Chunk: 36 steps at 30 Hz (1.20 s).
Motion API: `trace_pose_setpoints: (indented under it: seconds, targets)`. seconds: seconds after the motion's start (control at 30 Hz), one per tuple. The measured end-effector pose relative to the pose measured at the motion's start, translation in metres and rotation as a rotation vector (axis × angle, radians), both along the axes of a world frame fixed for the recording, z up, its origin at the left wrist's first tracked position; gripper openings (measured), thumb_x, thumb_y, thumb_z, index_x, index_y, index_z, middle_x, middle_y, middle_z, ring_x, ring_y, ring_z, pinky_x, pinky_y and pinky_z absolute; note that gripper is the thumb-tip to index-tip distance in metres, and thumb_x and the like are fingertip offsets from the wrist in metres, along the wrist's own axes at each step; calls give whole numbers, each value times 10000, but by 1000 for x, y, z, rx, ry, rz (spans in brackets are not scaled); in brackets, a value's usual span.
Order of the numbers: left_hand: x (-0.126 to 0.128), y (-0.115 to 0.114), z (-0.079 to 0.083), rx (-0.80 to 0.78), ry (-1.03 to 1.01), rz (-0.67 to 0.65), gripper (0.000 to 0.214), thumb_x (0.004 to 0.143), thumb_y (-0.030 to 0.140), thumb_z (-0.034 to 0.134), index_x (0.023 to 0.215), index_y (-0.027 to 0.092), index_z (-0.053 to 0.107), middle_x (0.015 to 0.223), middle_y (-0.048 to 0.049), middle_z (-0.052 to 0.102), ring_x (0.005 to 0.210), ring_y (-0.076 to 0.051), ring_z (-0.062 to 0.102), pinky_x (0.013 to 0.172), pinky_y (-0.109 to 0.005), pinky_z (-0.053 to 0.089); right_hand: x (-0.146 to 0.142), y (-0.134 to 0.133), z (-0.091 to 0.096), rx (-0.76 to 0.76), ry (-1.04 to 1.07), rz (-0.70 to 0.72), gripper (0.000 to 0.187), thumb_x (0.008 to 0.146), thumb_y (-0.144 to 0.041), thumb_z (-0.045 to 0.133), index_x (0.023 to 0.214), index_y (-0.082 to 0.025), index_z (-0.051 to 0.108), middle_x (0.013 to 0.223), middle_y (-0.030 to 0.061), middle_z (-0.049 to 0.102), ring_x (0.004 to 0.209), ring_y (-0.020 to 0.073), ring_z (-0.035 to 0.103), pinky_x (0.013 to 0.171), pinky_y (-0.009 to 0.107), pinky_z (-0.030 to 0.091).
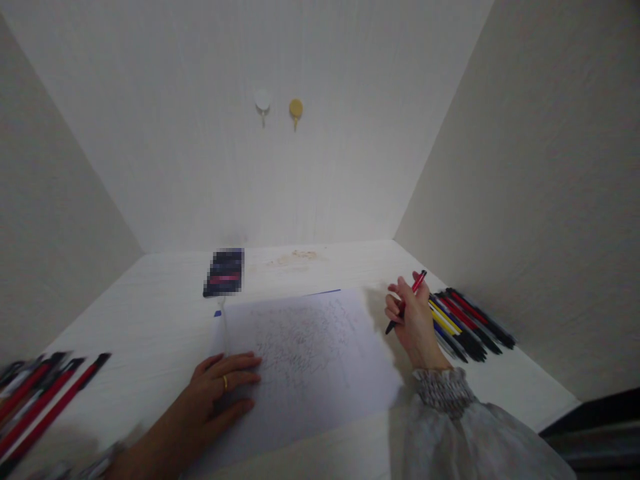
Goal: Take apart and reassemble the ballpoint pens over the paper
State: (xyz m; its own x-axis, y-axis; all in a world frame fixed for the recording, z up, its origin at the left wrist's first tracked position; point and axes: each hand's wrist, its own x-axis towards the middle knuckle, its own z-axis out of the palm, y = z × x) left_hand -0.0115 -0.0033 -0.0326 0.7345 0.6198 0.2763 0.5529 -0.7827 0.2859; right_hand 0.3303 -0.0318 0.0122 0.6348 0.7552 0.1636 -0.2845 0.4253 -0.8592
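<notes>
Right hand (411, 312) grips 1 red pen (419, 281) — likely light, stiff, best pinched low; left hand (220, 395) spread on paper (320, 393), ungripping.

Lower centre, a passage runs over the paper (320, 407) between left hand (213, 393) and right hand (415, 317). Pens (467, 323) and a wall (540, 167) hem in the right; a dark, pixelated item (224, 272) obstructs left of centre.

White hook (263, 101), yellow hook (296, 108) side by side on back wall (345, 173). Dark object (226, 272), pixelated, left rear of desk (150, 293). Brownish smudge (303, 255) near wall.
</notes>
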Motion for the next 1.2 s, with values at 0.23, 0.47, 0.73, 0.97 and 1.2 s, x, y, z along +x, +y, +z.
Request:
trace_pose_setpoints:
  seconds: [0.23,0.47,0.73,0.97,1.2]
  targets:
    - [4,-5,-1,6,-50,39,253,739,414,473,941,310,585,1082,10,571,1010,-188,500,905,-377,326,-5,-7,8,41,-34,102,571,727,-303,527,1170,-452,197,713,-67,506,361,9,334,297,89,172]
    - [4,-4,0,-8,-45,52,236,736,397,490,941,317,576,1085,7,570,1013,-185,500,906,-387,314,-6,-9,10,33,0,111,563,731,-416,492,1187,-479,167,721,-55,515,377,26,361,286,86,169]
    - [4,-4,1,9,-15,51,256,739,422,478,940,304,584,1090,7,568,1007,-182,505,912,-363,318,-6,-8,7,36,-47,124,572,731,-313,523,1184,-454,203,707,-65,503,367,19,329,293,91,177]
    - [4,-4,5,9,-10,28,250,744,406,477,950,305,575,1089,-4,568,1012,-190,504,895,-389,332,-7,-8,7,-39,-43,193,541,693,-294,545,1153,-399,282,588,-95,455,315,7,244,286,93,142]
    - [3,-2,5,-1,3,17,246,743,390,480,950,300,577,1092,7,565,1011,-188,505,897,-387,341,-7,-6,3,-64,-16,158,538,674,-289,562,1145,-362,313,579,-96,472,316,7,265,287,99,145]
